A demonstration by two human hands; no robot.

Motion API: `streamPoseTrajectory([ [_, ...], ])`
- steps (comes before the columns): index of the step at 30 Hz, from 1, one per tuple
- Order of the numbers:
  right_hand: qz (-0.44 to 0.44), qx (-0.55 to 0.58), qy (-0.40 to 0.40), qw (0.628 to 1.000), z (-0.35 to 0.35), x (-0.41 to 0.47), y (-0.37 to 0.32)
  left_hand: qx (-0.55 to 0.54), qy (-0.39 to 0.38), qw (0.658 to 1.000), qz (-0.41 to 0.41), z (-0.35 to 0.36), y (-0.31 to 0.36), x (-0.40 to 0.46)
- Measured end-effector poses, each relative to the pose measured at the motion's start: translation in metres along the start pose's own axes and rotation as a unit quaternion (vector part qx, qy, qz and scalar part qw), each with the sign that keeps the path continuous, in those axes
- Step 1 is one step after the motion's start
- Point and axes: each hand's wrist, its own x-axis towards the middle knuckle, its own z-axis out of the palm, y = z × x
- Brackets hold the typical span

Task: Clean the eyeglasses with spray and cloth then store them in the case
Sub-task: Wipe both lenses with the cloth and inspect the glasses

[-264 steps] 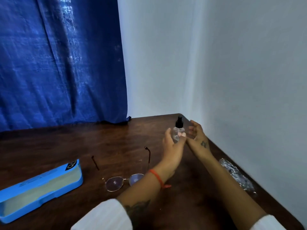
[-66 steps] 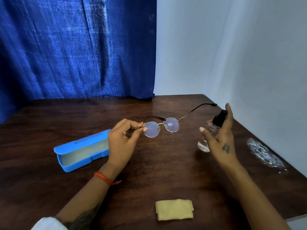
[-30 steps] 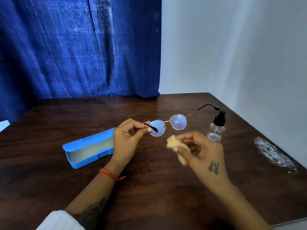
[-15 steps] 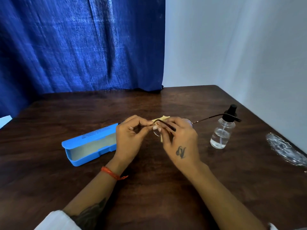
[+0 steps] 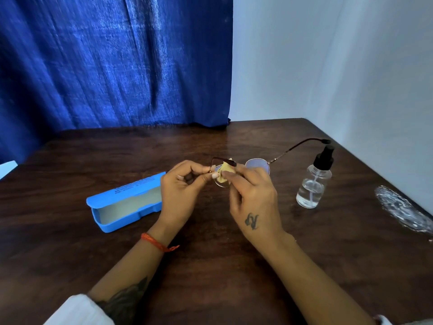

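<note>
1. Where the dark wooden table [image 5: 70, 242] meets the room's corner, a blue curtain [image 5: 112, 62] hangs behind its left and middle, and pale walls [image 5: 328, 66] close off the back right and right side.
2. The open blue case [image 5: 121, 204] lies on the table at the left, its pale lining facing the person.
3. The left hand [image 5: 180, 191] is curled, thumb and forefinger pinched on the left edge of the eyeglasses [image 5: 256, 165], held above the table.
4. The right hand [image 5: 251, 198] has its fingers closed around the yellow cloth [image 5: 226, 171], pressing it against the left lens; the right lens is uncovered.
5. The spray bottle [image 5: 314, 184] stands upright on the table right of the hands, touched by neither; one temple arm reaches toward its black pump.
6. A crumpled clear wrapper [image 5: 403, 209] lies near the right edge.
7. Half a second earlier the right hand covered most of the frame; now the right lens shows.
</note>
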Motion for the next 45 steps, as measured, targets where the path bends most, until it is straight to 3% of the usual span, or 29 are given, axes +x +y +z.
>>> streamPoseTrajectory([
  [6,-0.014,0.076,-0.034,0.996,-0.0039,-0.0004,-0.0002,-0.034,0.013,0.998,-0.051,0.0009,0.0058,-0.0007],
  [16,0.022,0.013,0.003,1.000,0.0006,0.0002,0.0003,0.013,0.006,1.000,-0.016,0.0005,0.0022,-0.0022],
  [23,0.002,0.086,-0.069,0.994,-0.0019,-0.0003,0.0024,0.038,0.021,0.999,-0.030,0.0000,0.0005,-0.0020],
  [30,0.013,0.001,-0.023,1.000,-0.0030,0.0002,0.0020,0.046,0.008,0.999,-0.011,0.0000,-0.0002,-0.0010],
  [36,-0.013,-0.020,-0.082,0.996,0.0033,-0.0010,0.0036,0.029,0.010,0.998,-0.052,0.0049,0.0033,-0.0049],
  [45,-0.021,-0.020,-0.049,0.998,-0.0008,-0.0023,0.0079,0.010,-0.014,0.997,-0.074,0.0052,0.0086,-0.0032],
])
